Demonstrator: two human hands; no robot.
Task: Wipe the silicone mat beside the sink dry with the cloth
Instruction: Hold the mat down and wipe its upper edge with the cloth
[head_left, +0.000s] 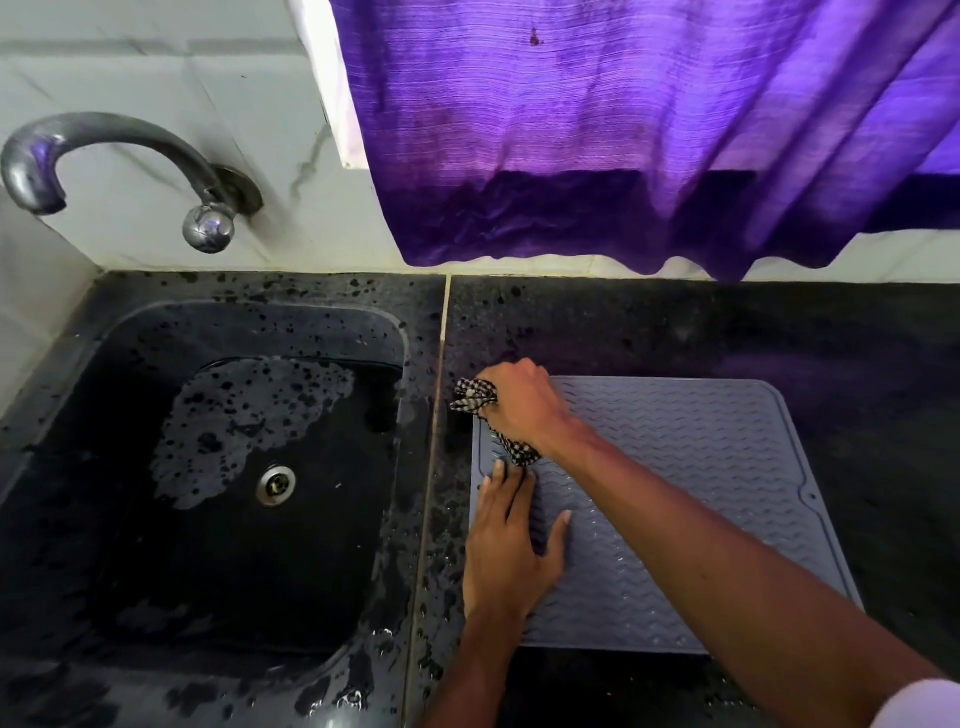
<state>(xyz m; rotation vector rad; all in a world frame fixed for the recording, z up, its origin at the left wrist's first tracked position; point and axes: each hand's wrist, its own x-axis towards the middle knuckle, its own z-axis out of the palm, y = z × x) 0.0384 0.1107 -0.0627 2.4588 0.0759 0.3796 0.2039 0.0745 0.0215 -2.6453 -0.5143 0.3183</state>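
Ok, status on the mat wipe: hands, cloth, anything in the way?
Right hand grips checked cloth at far-left corner of mat. Left hand flat on mat's near-left part. Nothing visible blocking the wipe.

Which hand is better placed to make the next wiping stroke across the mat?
Right. The right hand grips the cloth at the far sink-side corner of the mat; the left hand lies flat on it, holding nothing.

One head-worn camera looks steeply down, close over the counter (857, 415). Sink (244, 317) lies at nine o'clock, mat (701, 467) at four, wall (156, 67) at twelve.
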